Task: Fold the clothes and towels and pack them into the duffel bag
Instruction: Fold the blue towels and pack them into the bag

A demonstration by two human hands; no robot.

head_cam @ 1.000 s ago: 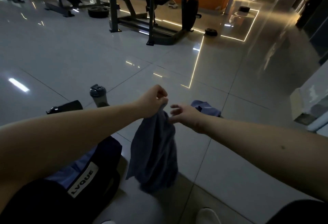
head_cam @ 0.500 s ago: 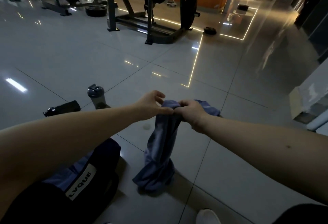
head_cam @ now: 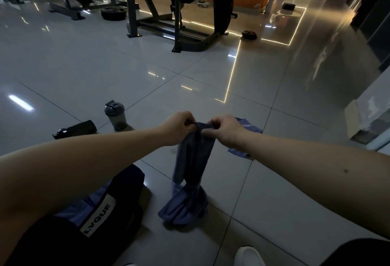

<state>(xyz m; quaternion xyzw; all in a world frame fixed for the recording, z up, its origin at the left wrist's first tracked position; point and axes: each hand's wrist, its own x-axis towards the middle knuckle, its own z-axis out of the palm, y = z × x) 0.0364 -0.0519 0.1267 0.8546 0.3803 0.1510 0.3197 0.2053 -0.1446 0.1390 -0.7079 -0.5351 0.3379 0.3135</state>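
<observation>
Blue towel held up by top edge, pinched between left hand and right hand, fingers of both curled round cloth. Lower end of towel bunched on tiled floor. Dark duffel bag seen at lower left, white label marked LVQUE, light blue fabric inside. Second blue cloth lying on floor behind right hand. Shaker bottle standing upright, black bottle lying beside it.

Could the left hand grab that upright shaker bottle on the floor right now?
Probably, but not freely: the left hand pinches the top of the towel together with the right hand. The shaker bottle stands just left of it, with bare floor between.
</observation>
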